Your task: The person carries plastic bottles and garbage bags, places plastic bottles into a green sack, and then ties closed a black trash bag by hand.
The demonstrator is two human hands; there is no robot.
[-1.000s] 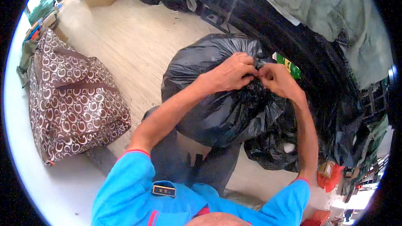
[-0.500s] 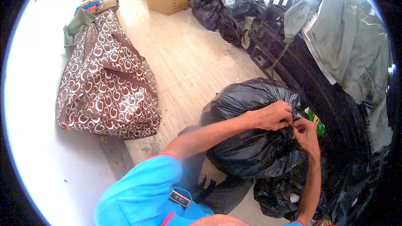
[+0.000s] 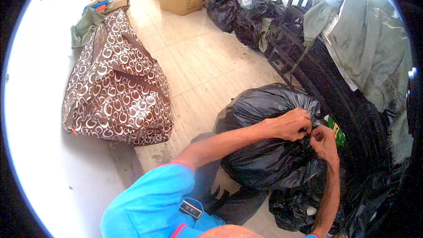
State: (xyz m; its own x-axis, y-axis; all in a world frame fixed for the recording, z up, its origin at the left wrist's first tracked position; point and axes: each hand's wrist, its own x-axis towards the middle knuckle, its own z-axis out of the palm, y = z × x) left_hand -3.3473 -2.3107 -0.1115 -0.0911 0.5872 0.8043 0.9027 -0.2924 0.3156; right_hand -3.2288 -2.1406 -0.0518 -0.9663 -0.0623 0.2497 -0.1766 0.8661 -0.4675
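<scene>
A full black garbage bag (image 3: 260,101) bulges on the floor, its plastic drawn into folds toward its gathered neck. My left hand (image 3: 291,123) reaches across the bag from the left, fingers closed in a pinch on the gathered plastic. Close to it on the right, my right hand (image 3: 324,142) also pinches the neck, thumb and fingertips pressed together. The two sets of fingertips almost meet. Whether the plastic between them is knotted is too small to make out.
A brown patterned bag (image 3: 119,92) lies at left. A cardboard box (image 3: 180,1) stands at the back, beside several black bags (image 3: 222,11). Dark crates (image 3: 317,68) and grey-green sheeting (image 3: 370,53) line the right. A green-and-yellow packet (image 3: 337,132) sits behind my right hand.
The whole view has shifted slightly, so things appear a little further right. Both hands keep their pinch at the bag's neck, with only small finger movement.
</scene>
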